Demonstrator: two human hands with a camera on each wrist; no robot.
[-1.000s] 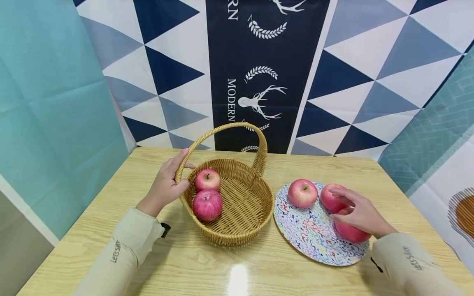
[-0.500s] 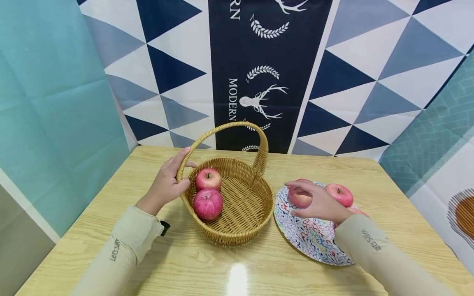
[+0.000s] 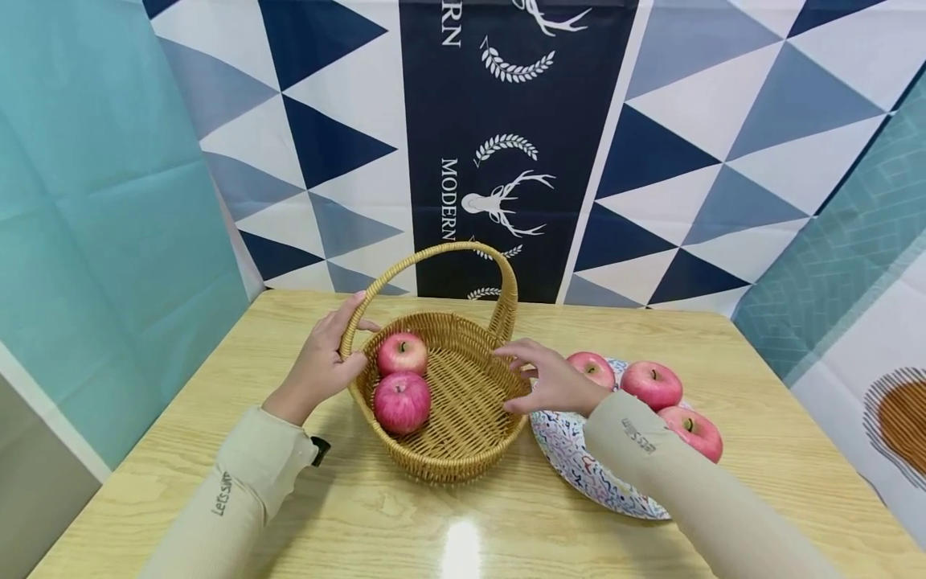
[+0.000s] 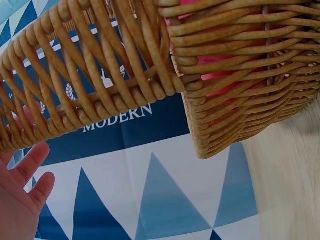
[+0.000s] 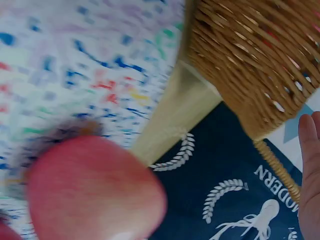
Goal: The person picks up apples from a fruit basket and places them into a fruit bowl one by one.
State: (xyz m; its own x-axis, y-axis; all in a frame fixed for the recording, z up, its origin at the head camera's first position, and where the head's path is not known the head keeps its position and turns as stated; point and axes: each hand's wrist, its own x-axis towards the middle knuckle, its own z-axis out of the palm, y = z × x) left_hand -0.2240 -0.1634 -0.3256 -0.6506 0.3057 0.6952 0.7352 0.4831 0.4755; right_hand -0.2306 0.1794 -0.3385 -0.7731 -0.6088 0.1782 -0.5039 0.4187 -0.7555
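Observation:
A wicker basket (image 3: 463,462) stands on the table with a paler apple (image 3: 403,354) and a darker apple (image 3: 402,402) side by side at its left. My left hand (image 3: 318,362) holds the left side of its arched handle (image 3: 427,252), thumb and fingers on either side; in the left wrist view, fingers (image 4: 31,162) show beside the woven handle (image 4: 95,95). My right hand (image 3: 553,378) hangs over the basket's right rim, fingers spread and slightly bent, holding nothing. Part of it appears at the right wrist view's edge, beside the basket (image 5: 255,60).
Right of the basket, a multicoloured round plate (image 3: 579,466) bears a partly hidden apple (image 3: 593,368), another apple (image 3: 652,384) and a third apple (image 3: 693,432). My right sleeve covers part of the plate. A patterned cloth (image 3: 347,145) hangs behind the table.
My right hand has moved left from above the apples on the plate to the basket's right rim, holding nothing throughout. My left hand has stayed at the handle.

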